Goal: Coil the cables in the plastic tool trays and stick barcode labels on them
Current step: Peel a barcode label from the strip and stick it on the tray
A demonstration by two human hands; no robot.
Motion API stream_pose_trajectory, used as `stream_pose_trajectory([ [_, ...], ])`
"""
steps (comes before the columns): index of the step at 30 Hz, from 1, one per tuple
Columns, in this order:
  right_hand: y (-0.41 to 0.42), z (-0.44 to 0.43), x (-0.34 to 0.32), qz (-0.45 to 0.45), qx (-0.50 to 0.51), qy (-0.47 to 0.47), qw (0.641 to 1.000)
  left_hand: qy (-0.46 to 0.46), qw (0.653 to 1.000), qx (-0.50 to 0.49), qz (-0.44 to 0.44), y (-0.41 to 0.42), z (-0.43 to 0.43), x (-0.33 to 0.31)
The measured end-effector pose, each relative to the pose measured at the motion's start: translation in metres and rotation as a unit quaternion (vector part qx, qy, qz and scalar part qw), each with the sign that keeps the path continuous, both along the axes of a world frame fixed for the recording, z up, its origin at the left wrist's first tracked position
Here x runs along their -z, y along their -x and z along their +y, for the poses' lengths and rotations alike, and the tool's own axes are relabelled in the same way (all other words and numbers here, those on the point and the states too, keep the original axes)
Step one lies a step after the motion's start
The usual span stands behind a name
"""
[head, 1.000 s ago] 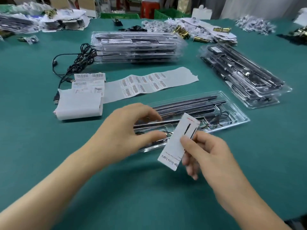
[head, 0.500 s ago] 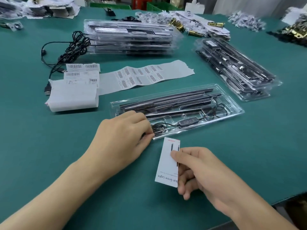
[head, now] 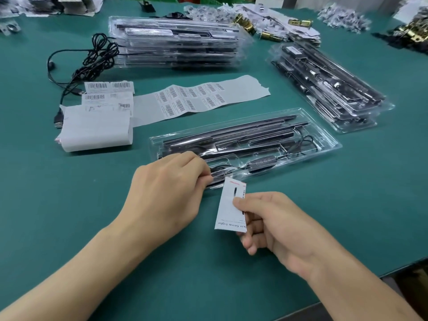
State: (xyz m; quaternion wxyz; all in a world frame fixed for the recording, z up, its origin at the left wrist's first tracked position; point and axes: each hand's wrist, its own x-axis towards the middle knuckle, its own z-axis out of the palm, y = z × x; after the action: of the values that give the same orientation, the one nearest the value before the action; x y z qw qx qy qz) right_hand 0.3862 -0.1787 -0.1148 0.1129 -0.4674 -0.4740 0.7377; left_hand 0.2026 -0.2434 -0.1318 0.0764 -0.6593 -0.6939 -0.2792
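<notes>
The clear plastic tray is lying flat on the green desk just ahead of both hands, its black cable sitting looped near the right end. The left hand is resting at the tray's near left edge, its fingers pinching together on that rim. The right hand is holding a white printed card just beside the tray's near edge, thumb and curled fingers clamping it. A strip of barcode labels is lying beyond the tray, beside a white paper roll, with a stack of filled trays farther back.
</notes>
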Motion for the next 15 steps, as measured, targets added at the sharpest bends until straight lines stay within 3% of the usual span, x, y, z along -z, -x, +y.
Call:
stream_pose_trajectory([
  [15,-0.0008,0.0035,0.0014,-0.015,0.032,0.026,0.999,0.009,1.0,-0.017,-0.023,-0.0011,0.0,-0.0015],
])
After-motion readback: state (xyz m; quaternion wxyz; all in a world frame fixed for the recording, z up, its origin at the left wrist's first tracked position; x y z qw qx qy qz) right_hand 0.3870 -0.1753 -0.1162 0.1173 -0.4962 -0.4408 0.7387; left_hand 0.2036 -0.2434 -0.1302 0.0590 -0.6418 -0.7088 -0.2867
